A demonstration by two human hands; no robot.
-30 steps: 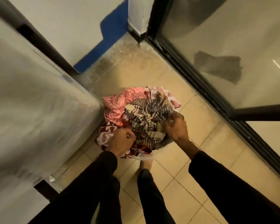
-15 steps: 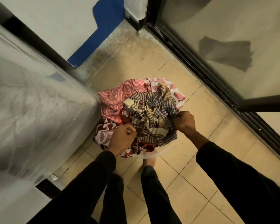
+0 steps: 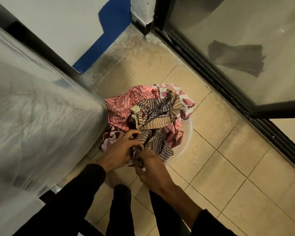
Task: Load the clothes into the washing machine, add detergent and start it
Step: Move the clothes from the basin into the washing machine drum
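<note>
Both hands, left and right, were clenched on a bunched fold of the clothes heaped in the basin on the floor; soft, light, floppy stuff, best gathered in bundles.

One cam only — head-worn, looks steeply down at floor tiles; hands close at near edge, wall corner at far end.
</note>
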